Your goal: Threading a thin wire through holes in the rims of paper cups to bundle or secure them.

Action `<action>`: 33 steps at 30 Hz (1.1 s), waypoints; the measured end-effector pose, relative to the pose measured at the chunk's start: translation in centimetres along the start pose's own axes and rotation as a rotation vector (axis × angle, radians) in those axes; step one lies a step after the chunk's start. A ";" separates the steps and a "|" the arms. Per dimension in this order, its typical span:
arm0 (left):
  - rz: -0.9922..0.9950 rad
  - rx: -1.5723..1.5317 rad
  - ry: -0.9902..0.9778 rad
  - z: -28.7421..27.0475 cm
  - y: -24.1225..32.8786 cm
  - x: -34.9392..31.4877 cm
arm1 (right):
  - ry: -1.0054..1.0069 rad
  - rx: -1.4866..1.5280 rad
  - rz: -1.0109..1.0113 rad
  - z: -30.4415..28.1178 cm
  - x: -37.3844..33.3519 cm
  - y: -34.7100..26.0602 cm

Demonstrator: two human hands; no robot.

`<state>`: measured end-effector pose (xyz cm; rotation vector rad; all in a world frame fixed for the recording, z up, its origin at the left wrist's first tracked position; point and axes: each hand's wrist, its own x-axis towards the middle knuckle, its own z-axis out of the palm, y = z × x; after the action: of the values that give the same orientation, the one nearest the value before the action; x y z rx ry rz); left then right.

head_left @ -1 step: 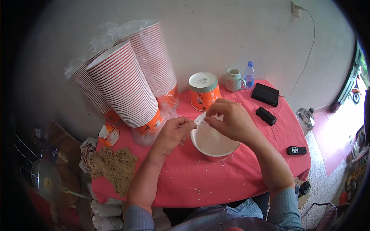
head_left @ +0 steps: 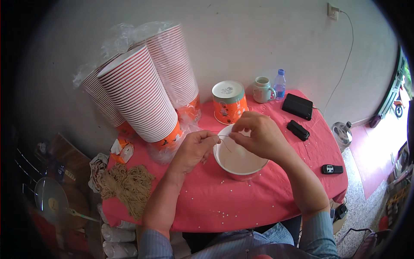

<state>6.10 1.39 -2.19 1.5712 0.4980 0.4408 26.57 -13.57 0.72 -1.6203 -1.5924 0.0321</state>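
A thin dark cord [head_left: 224, 136] runs between my two hands, its loose end hanging over the open mouth of a paper bucket. My left hand [head_left: 196, 150] pinches it with thumb and forefinger at the bucket's left rim. Above the far right rim, my right hand [head_left: 258, 134] has its thumb and fingers closed on the other side of the cord. The paper bucket [head_left: 241, 166] is white inside and stands upright on the red cloth. Part of its rim is hidden behind my right hand. A bundle of brown cords [head_left: 131, 185] lies by my left forearm.
Tall stacks of nested paper buckets [head_left: 133, 93], partly in clear plastic, lean at the back left. Behind my hands are an upturned orange bucket [head_left: 229, 103], a mug [head_left: 261, 90] and a water bottle [head_left: 280, 84]. Black cases [head_left: 297, 106] and a remote [head_left: 331, 169] lie right; white beads dot the cloth.
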 end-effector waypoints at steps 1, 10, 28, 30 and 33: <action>0.001 -0.003 0.009 -0.2 -0.2 0.0 | -0.006 0.002 -0.006 0.1 0.0 -0.2; 0.007 -0.004 -0.004 -0.3 -0.1 0.3 | -0.233 -0.132 -0.120 2.3 -0.4 1.0; -0.070 0.104 -0.016 -1.8 -0.5 0.9 | 0.077 -0.005 0.106 0.2 0.4 1.3; -0.064 0.037 0.005 -1.7 -0.6 0.8 | -0.057 -0.176 0.032 0.3 -0.1 0.9; -0.086 0.019 -0.045 -1.1 0.1 0.2 | -0.241 -0.328 -0.056 0.6 -0.9 -0.4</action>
<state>5.64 2.46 -1.99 1.5685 0.5350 0.3353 25.73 -14.08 0.02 -1.8772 -1.9046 -0.0694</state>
